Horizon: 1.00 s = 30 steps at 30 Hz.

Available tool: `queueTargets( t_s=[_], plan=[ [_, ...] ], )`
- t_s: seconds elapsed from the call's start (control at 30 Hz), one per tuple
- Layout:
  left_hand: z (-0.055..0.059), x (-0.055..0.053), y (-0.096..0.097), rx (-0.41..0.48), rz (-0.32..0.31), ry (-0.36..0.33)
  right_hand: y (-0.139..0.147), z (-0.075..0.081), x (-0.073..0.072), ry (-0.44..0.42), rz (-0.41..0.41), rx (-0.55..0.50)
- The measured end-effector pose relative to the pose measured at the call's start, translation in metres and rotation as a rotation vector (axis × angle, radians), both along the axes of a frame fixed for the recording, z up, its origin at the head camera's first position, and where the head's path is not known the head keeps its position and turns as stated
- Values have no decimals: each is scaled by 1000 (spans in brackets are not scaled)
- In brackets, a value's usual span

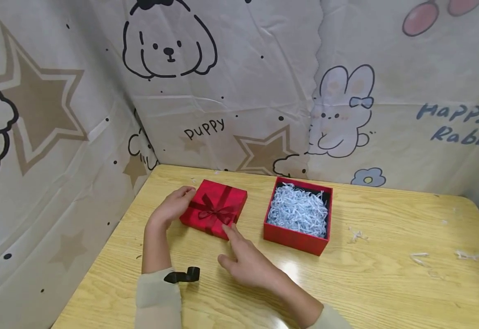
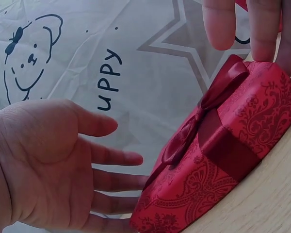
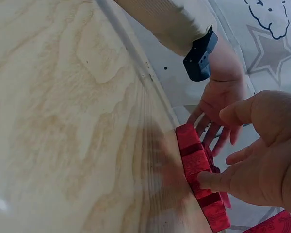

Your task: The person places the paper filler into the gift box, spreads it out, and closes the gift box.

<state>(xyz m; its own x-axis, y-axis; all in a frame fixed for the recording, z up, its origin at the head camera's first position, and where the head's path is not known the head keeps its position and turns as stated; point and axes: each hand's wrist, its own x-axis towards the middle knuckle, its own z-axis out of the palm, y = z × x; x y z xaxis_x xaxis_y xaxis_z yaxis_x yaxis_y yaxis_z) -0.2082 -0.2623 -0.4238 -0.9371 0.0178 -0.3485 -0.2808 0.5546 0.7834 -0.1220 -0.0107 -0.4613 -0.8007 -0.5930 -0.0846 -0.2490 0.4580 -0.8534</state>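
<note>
A red patterned box lid (image 1: 211, 201) with a dark red ribbon and bow (image 2: 184, 131) lies on the table, bow side up. At its left edge is my left hand (image 1: 172, 206), with fingers extended along the side and the palm showing in the left wrist view. My right hand (image 1: 249, 260) reaches to the lid's near right corner, fingers extended and the thumb spread apart. In the right wrist view, a finger of that hand (image 3: 262, 165) overlaps the lid's side (image 3: 191, 155). Neither hand curls round the lid.
Right of the lid stands an open red box (image 1: 294, 240), filled with pale blue-white paper shreds (image 1: 298, 210). Loose white shreds (image 1: 358, 235) lie on the wooden table (image 1: 387, 283) farther right. A printed cloth (image 1: 255, 91) hangs behind the table and along its left side.
</note>
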Motion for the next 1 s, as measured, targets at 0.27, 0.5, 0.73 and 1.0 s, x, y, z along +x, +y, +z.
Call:
queueTargets(
  t_s=[0.27,0.5,0.73,1.0],
  plan=[
    [2,-2,0,9,17,15,2,-4,-7,-7,-41,-148],
    [4,-2,-3,61,30,44,5,6,-10,-48,-60,-260],
    [15,1,4,178,60,100,22,37,-10,-63,-93,-383],
    [38,6,42,232,63,237,64,70,-28,-110,-224,-397]
  ],
)
